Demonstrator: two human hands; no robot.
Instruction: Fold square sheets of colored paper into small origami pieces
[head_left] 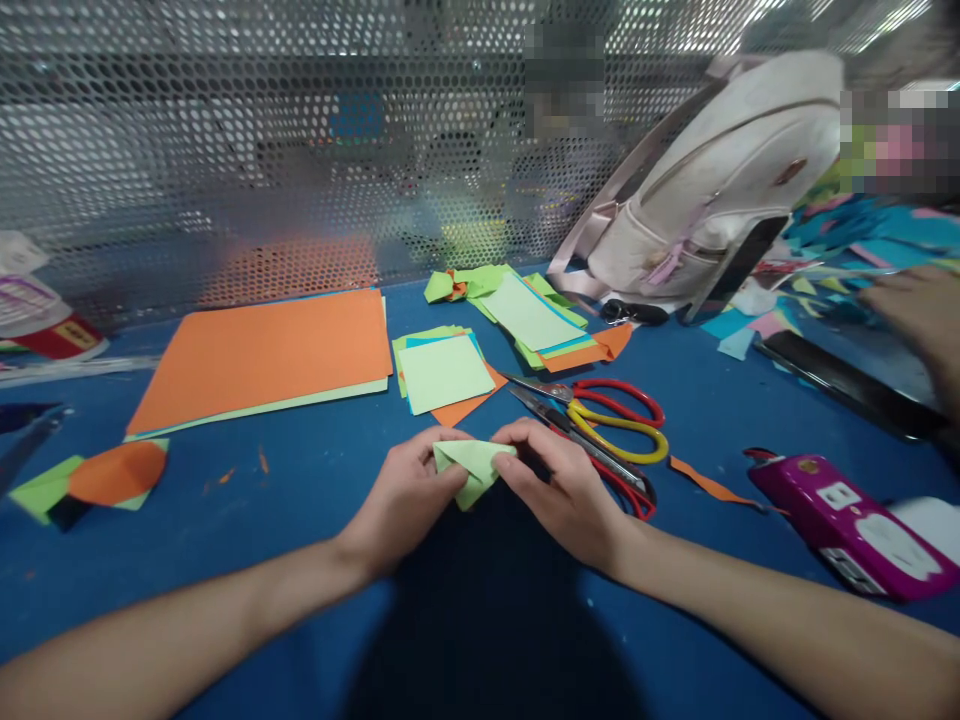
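Observation:
Between my two hands is a small piece of light green paper (472,468), folded into a pointed, roughly triangular shape. My left hand (409,485) pinches its left side, thumb in front and fingers behind. On the other side my right hand (559,480) grips the right corner between thumb and fingers. Just beyond the hands lies a stack of square papers (448,370), pale green on top with blue and orange edges below. Scissors with red and yellow handles (619,430) and a box cutter (600,440) lie close to my right hand.
Large orange sheets (277,345) lie at the back left, near folded scraps (116,475). More cut paper (536,315) sits before the perforated metal panel (285,180). A white backpack (720,190), a black phone (847,385), a purple case (855,525) and another person's hand (911,310) are at right.

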